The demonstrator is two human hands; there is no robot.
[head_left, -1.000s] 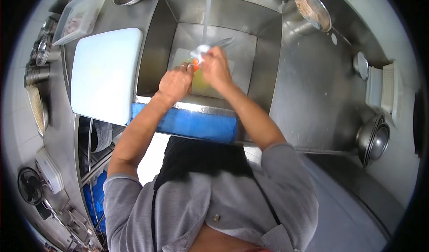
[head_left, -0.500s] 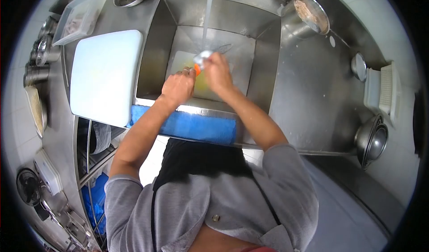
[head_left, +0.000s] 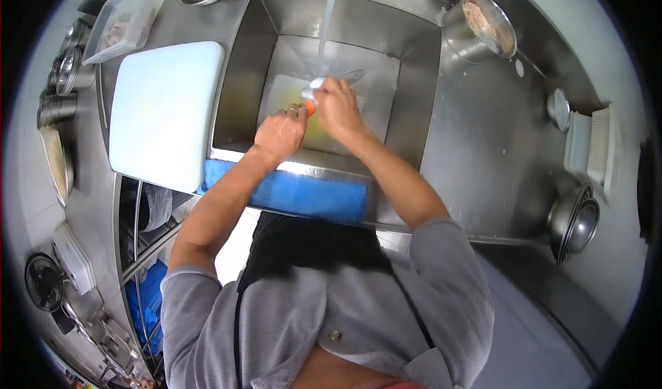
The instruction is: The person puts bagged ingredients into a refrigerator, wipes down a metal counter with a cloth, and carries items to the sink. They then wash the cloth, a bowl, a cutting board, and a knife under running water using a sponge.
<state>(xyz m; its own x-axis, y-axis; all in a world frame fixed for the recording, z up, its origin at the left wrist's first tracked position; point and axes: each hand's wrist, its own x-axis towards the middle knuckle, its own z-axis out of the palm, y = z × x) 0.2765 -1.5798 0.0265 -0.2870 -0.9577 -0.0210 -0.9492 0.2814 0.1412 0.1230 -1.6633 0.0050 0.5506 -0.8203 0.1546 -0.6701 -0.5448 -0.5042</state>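
Over the steel sink (head_left: 238, 106), my left hand (head_left: 281, 134) is closed around a bright orange piece (head_left: 310, 107), of which only a short end shows. Just right of it, my right hand (head_left: 336, 110) is closed with a white-and-silver thing (head_left: 314, 87) at its fingertips, touching or nearly touching the orange end. The white-and-silver thing is blurred and its kind is unclear. A thin pointed grey shape (head_left: 354, 76) shows beyond my right fingers. Running water (head_left: 327, 23) falls behind my hands. Below them, a pale flat board (head_left: 279, 89) and something yellowish lie in the sink.
A white cutting board (head_left: 165, 116) lies left of the sink, and a folded blue cloth (head_left: 307, 194) along its front edge. A steel pot (head_left: 465, 37) with pinkish contents stands at the right, steel bowls (head_left: 572, 223) farther out. A plastic tub (head_left: 131, 23) stands at the back left.
The whole view has shifted slightly to the right. My hands stay close together over the sink with the same grip, and the water still runs.
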